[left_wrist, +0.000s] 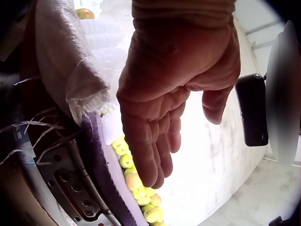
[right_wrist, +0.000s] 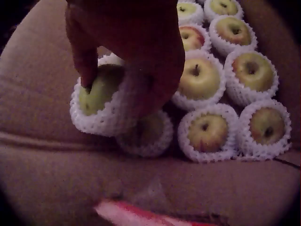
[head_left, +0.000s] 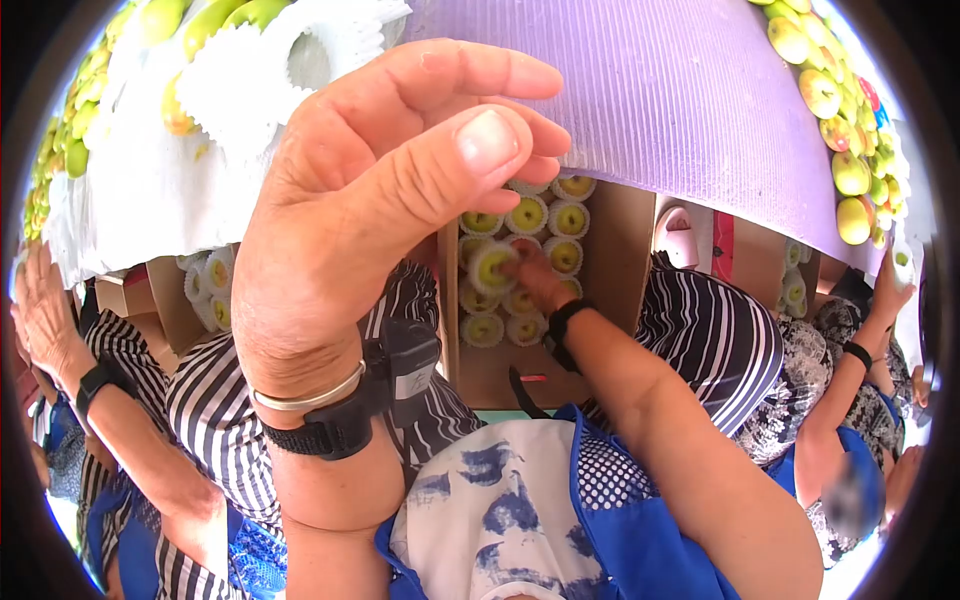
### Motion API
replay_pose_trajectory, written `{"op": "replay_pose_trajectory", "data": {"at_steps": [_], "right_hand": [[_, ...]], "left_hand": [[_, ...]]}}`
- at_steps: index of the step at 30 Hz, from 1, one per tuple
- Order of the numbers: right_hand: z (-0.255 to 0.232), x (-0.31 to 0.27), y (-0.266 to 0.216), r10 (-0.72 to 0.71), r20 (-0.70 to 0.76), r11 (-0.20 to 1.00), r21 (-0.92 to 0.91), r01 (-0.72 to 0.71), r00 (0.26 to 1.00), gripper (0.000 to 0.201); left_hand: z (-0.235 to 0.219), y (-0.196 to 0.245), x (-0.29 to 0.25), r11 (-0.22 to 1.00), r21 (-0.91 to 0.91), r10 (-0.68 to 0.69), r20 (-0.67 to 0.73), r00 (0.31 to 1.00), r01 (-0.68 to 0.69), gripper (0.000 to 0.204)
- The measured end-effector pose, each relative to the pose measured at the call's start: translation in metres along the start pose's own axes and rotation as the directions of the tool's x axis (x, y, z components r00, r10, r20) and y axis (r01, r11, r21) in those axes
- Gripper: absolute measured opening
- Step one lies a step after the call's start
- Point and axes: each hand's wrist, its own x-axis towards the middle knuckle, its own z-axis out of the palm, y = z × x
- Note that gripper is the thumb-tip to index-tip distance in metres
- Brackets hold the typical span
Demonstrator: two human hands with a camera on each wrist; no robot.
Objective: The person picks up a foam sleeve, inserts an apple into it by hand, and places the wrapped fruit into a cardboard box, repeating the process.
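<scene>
My right hand (head_left: 528, 272) reaches down into a cardboard box (head_left: 617, 262) and grips a green apple in a white foam net (head_left: 491, 268). The right wrist view shows the fingers (right_wrist: 141, 70) curled over that netted apple (right_wrist: 101, 92), which sits at the box's near left, beside rows of several netted apples (right_wrist: 200, 77). My left hand (head_left: 515, 125) is raised close to the camera, fingers relaxed and holding nothing. In the left wrist view it (left_wrist: 157, 146) hangs loose above a strip of loose apples (left_wrist: 136, 181).
A purple mat (head_left: 690, 100) edges a table with loose apples (head_left: 835, 110) at the right. White foam nets (head_left: 290, 60) pile at upper left. Other people in striped sleeves (head_left: 715, 335) crowd round; another's hand (head_left: 45, 315) is at far left. More boxed apples (head_left: 795, 290) sit at the right.
</scene>
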Motion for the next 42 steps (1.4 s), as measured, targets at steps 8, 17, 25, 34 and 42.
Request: {"op": "replay_pose_trajectory", "data": {"at_steps": [8, 17, 25, 34, 42], "right_hand": [[0.012, 0.028, -0.110, -0.158, -0.133, 0.968, 0.176, 0.180, 0.978, 0.047], [0.020, 0.042, -0.121, -0.229, -0.168, 0.958, 0.138, 0.253, 0.959, 0.045], [0.020, 0.041, -0.117, -0.236, -0.172, 0.958, 0.125, 0.259, 0.956, 0.043], [0.023, 0.040, -0.116, -0.250, -0.175, 0.955, 0.119, 0.273, 0.952, 0.041], [0.024, 0.039, -0.119, -0.251, -0.169, 0.956, 0.109, 0.272, 0.953, 0.039]], "left_hand": [[-0.002, -0.001, -0.001, 0.999, -0.010, 0.051, -0.032, 0.998, -0.051, 0.068], [0.001, -0.005, 0.000, 0.995, -0.041, 0.092, -0.053, 0.994, -0.094, 0.069], [0.001, -0.004, 0.000, 0.997, -0.020, 0.079, -0.054, 0.995, -0.080, 0.071], [0.003, -0.005, 0.000, 0.998, -0.032, 0.061, -0.053, 0.997, -0.063, 0.070], [0.005, -0.001, 0.000, 0.998, -0.053, 0.021, -0.107, 0.994, -0.026, 0.064]]}}
